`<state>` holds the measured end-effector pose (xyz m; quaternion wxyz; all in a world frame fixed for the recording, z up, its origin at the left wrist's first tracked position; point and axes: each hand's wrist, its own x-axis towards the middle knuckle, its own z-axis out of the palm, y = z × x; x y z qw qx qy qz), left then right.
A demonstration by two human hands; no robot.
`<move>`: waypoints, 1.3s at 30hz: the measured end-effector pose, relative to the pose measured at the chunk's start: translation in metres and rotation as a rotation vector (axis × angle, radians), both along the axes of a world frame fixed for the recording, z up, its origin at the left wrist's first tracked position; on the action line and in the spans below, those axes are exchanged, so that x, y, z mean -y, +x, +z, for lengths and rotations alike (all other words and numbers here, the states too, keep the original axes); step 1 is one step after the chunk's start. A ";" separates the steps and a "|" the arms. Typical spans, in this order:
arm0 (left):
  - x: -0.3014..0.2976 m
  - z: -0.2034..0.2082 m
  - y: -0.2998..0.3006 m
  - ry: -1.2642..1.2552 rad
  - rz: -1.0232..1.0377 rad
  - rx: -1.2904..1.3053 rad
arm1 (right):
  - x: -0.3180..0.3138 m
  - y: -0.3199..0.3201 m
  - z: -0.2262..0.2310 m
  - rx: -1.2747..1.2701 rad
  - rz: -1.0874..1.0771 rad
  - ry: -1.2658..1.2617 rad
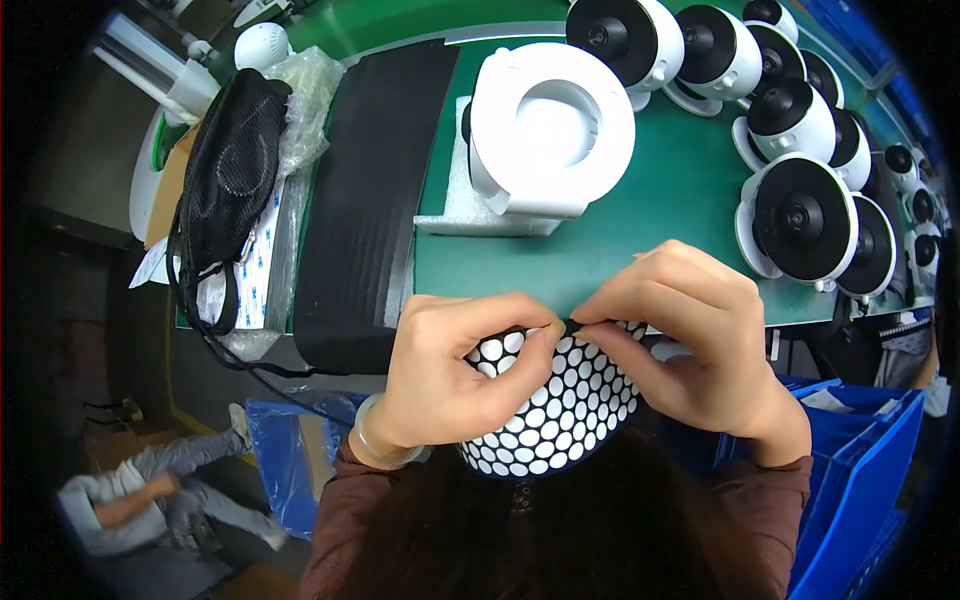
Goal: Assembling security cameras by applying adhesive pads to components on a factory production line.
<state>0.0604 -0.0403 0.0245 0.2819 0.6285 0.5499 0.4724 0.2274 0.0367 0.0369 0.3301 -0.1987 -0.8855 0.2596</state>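
Note:
Close in front of me hangs a curved black sheet covered with white round dots (pixel 545 425). My left hand (pixel 455 370) pinches its upper edge between thumb and forefinger. Right beside that, my right hand (pixel 695 325) pinches the same edge, and the fingertips of both hands nearly meet. Whether a smaller piece sits between the fingertips, I cannot make out. Beyond my hands, a white round housing with a ring-shaped opening (pixel 605 120) rests on a white foam block (pixel 490 222) on the green table (pixel 500 275); neither hand touches it.
Several white devices with black round fronts (pixel 800 215) crowd the table's right side. A black mat (pixel 365 200) lies at left, beside a black mesh pouch (pixel 238 170) and bubble wrap (pixel 305 100). Blue bins (pixel 860 480) stand below at right. Another person (pixel 165 495) sits at lower left.

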 end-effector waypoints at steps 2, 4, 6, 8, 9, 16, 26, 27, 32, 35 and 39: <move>0.000 0.000 0.000 0.012 0.011 -0.003 | -0.001 -0.001 0.001 0.016 0.006 -0.006; 0.001 0.001 -0.001 -0.021 0.010 -0.016 | -0.001 -0.001 0.002 0.031 0.011 -0.012; 0.000 0.001 -0.002 -0.009 0.003 -0.003 | 0.000 -0.002 0.002 0.004 0.007 0.021; -0.001 -0.001 -0.003 0.003 -0.003 0.009 | 0.001 -0.002 0.001 -0.007 0.003 0.039; -0.001 -0.001 -0.002 -0.001 -0.005 0.016 | 0.001 -0.002 0.001 -0.019 -0.002 0.058; -0.001 -0.003 -0.002 -0.006 0.001 0.034 | -0.005 -0.003 0.003 0.048 0.041 0.003; -0.002 -0.002 -0.002 -0.012 0.019 0.045 | -0.002 -0.003 -0.005 -0.042 0.016 0.058; -0.002 -0.002 -0.002 -0.018 0.017 0.045 | -0.003 -0.002 -0.004 -0.019 0.036 0.016; -0.002 -0.001 -0.003 -0.032 0.015 0.027 | -0.006 -0.002 -0.001 0.039 0.067 -0.022; -0.003 -0.001 -0.003 -0.047 0.044 0.032 | -0.007 -0.006 -0.005 0.012 0.052 0.004; -0.003 0.005 -0.003 -0.055 0.059 0.020 | -0.010 -0.009 -0.005 -0.007 0.059 0.021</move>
